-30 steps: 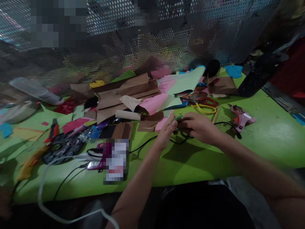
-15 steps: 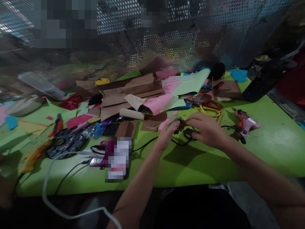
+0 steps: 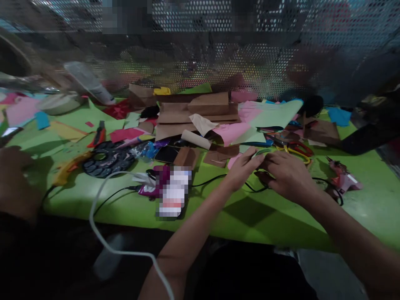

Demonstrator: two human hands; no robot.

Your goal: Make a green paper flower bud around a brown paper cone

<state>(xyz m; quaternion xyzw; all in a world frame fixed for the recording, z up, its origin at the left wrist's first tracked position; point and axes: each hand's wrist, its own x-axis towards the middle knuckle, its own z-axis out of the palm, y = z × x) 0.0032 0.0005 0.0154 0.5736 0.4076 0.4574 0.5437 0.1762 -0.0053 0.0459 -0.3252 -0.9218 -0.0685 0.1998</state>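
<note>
Behind the tabletop's front edge (image 3: 250, 234), the left hand (image 3: 241, 171) and right hand (image 3: 288, 174) grasp 1 green piece (image 3: 263, 151), mostly hidden, probably light, bendable; best pinched by its rim.

Shows as a small pale-green piece (image 3: 261, 153), curved along its twelve o'clock edge and partly covered toward six o'clock. Held from about eight o'clock, at three o'clock from the middle of the view. Too hidden to make out fully.
</note>
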